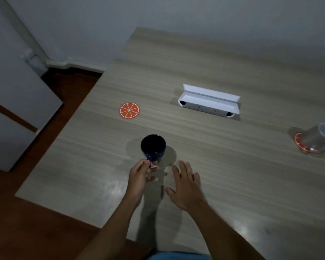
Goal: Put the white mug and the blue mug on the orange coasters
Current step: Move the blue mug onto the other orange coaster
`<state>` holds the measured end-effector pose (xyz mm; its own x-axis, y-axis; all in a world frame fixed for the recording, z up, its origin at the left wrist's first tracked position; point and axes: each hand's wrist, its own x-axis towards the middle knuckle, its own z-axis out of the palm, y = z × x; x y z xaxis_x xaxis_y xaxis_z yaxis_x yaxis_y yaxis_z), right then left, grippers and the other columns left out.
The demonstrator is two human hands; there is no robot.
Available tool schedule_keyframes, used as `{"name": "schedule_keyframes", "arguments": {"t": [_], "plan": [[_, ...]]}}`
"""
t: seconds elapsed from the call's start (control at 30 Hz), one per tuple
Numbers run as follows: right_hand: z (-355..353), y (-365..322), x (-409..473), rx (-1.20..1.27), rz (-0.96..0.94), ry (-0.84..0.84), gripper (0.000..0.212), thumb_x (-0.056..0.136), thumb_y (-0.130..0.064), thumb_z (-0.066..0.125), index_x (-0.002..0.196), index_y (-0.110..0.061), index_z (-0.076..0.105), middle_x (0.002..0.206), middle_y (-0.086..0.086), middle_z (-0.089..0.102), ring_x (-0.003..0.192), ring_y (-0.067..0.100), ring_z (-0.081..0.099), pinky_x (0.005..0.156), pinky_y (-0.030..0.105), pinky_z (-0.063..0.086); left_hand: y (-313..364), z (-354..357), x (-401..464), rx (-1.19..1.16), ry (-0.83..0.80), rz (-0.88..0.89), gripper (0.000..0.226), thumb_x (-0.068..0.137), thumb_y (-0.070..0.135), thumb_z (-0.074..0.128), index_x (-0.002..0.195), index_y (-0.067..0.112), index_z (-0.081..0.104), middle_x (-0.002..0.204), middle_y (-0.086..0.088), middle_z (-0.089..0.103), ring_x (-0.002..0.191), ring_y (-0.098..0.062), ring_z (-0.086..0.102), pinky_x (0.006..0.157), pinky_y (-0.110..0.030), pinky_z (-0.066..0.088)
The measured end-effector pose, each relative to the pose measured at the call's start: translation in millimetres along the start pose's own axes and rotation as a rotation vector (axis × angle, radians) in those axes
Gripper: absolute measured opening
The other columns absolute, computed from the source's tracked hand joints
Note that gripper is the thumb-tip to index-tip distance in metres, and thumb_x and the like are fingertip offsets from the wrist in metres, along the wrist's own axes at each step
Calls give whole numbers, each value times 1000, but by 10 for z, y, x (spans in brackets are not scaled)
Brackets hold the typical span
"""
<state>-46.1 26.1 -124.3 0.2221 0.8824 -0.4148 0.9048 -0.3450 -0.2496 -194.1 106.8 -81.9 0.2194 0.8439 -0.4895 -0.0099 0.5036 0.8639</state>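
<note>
My left hand (141, 174) pinches the handle of the dark blue mug (153, 147), which is upright near the table's front left, with its shadow spread on the wood beside it. An orange-slice coaster (129, 110) lies bare on the table, beyond the mug and slightly left. My right hand (186, 186) hovers flat beside the left hand, fingers spread and holding nothing. At the far right edge a pale, blurred mug (319, 139) stands on a second orange coaster (298, 141), partly cut off by the frame.
An open white box (208, 104) lies across the middle of the wooden table (233, 166). The table's left edge runs diagonally above a dark brown floor (26, 222). A grey cabinet (17, 100) stands to the left, with the wall behind.
</note>
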Motion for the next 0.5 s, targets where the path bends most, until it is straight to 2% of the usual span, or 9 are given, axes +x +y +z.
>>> {"name": "schedule_keyframes", "arguments": {"t": [0.17, 0.3, 0.5], "plan": [[104, -341, 176, -12, -2, -58, 92, 89, -73, 35, 157, -32, -11, 166, 5, -25, 152, 33, -24, 118, 68, -4, 392, -368, 460, -16, 39, 51, 19, 102, 12, 45, 92, 9, 61, 111, -14, 72, 99, -31, 67, 61, -28, 58], [208, -286, 180, 0, -6, -42, 92, 85, -81, 26, 154, -39, -18, 162, -1, -34, 149, 28, -31, 118, 67, -9, 600, -495, 829, -25, 37, 80, 26, 102, 12, 42, 79, 14, 55, 107, -15, 70, 95, -28, 67, 57, -25, 55], [241, -270, 216, 10, 6, -71, 93, 82, -85, 24, 153, -42, -19, 162, -5, -35, 147, 24, -35, 117, 65, -15, 788, -518, 1266, -56, 44, 79, 28, 102, 13, 41, 78, 17, 54, 96, -5, 72, 84, -20, 68, 57, -28, 52]]}}
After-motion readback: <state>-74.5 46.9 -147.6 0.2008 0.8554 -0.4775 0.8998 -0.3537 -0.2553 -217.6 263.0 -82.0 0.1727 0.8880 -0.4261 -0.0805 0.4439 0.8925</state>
